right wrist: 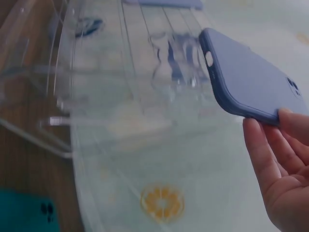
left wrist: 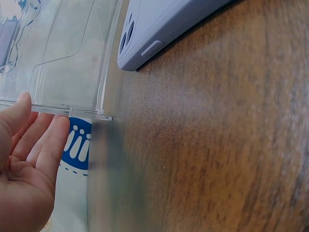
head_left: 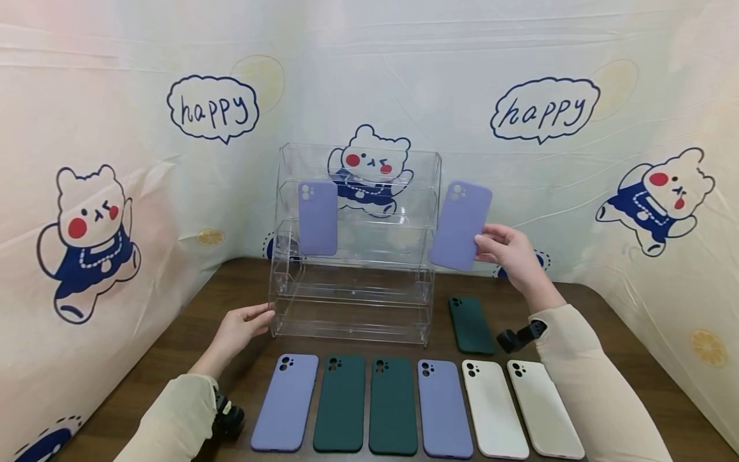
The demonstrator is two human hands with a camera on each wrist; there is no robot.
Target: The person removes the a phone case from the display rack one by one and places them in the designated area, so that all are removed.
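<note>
My right hand [head_left: 510,253] pinches a lavender phone case [head_left: 462,224] by its edge, holding it upright, slightly tilted, beside the upper right of a clear tiered display rack [head_left: 352,333]. In the right wrist view, the thumb and fingers hold this lavender case [right wrist: 256,79] near a corner. My left hand [head_left: 239,330] touches the rack's lower left side. Its fingers [left wrist: 50,150] reach the clear side panel in the left wrist view. Another lavender case [head_left: 318,218] stands at the left on an upper tier of the rack.
In front of the rack lies a row of cases: lavender [head_left: 285,403], dark green [head_left: 339,404], dark green [head_left: 393,406], lavender [head_left: 445,409], white [head_left: 495,409] and white [head_left: 545,409]. Right of the rack lies another green case [head_left: 471,325]. Printed cloth [head_left: 369,70] surrounds the brown table [head_left: 202,298].
</note>
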